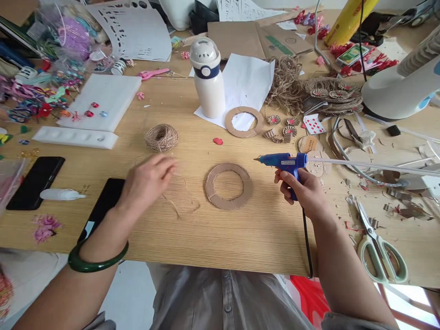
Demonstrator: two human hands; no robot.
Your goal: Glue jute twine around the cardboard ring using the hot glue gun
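Observation:
My right hand [302, 188] grips a blue hot glue gun [283, 160] by its handle, its nozzle pointing left and a long clear glue stick out of its back. A flat cardboard ring [210, 187] lies on the table between my hands, touched by neither. My left hand [149, 181] hovers just below a coil of brown twine [162, 137], its fingers bent together and slightly blurred. Whether it pinches the twine cannot be seen. A loose twine end [172, 205] lies to the right of that hand.
A white bottle [210, 87] stands behind the ring, near a second cardboard ring [229, 121]. Scissors [374, 243] and cardboard scraps lie at right, two black phones [36, 181] at left. A black cord hangs from the glue gun over the table's front edge.

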